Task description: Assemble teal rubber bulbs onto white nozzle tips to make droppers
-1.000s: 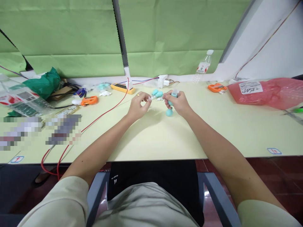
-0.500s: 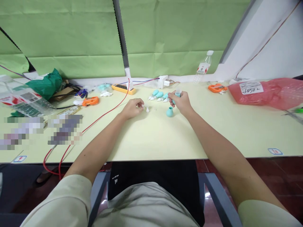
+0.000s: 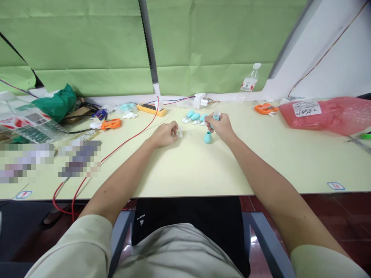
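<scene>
The right hand is clamped on a teal piece, its middle hidden by the fingers. Below that, a teal bulb stands on the worktop, mouth up. The left hand has curled fingers beside a small white part; whether they grip it, I cannot tell. Tiny bits to its right are too small to identify. Farther off, white-tipped teal pieces lie in a row, the rightmost partly covered by the right hand. The red bag is cut off at the right edge.

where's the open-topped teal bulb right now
In the head view, the teal bulb stands upright on the table, just right of centre, close to the right hand on its near-left side.
</scene>
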{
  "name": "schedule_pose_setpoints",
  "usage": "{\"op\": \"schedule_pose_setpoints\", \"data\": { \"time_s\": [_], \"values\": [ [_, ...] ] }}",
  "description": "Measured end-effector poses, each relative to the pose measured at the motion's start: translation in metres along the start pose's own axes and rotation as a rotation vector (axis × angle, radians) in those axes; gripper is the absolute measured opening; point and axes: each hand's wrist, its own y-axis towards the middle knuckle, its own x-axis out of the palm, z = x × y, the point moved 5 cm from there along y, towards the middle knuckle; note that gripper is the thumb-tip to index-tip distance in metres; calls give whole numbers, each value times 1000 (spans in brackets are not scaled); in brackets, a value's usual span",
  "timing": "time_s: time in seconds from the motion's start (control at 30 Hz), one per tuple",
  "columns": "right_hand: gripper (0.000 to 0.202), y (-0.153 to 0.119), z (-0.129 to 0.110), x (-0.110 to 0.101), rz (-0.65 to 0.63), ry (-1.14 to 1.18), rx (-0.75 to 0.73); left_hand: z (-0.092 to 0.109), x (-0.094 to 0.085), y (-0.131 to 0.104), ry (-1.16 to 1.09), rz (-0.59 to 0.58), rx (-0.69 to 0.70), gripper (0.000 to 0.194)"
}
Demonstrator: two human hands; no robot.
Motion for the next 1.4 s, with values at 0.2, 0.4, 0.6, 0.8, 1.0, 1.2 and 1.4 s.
{"op": "schedule_pose_setpoints", "data": {
  "time_s": [0.2,0.4,0.6,0.8,1.0,1.2,1.4],
  "values": [
    [23,-1,-2,0,-6,10,-5,-5,2,2,-6,17,17,24],
    [24,-1,-2,0,-11,10,7,-8,4,3,-5,12,29,15],
    [25,-3,-4,2,-27,-5,11,-7,3,2,0,2,7,21],
    [24,-2,-3,2,-26,3,1,-8,5,2,-4,-2,2,28],
    [24,-3,-5,2,-21,3,10,-9,5,3,-5,-17,-17,28],
    [24,-8,-13,6,-22,33,40,-6,-7,3,46,124,-10,18],
    [22,-27,-37,30,-267,136,42,15,-20,2,-47,335,108,18]
  ]
}}
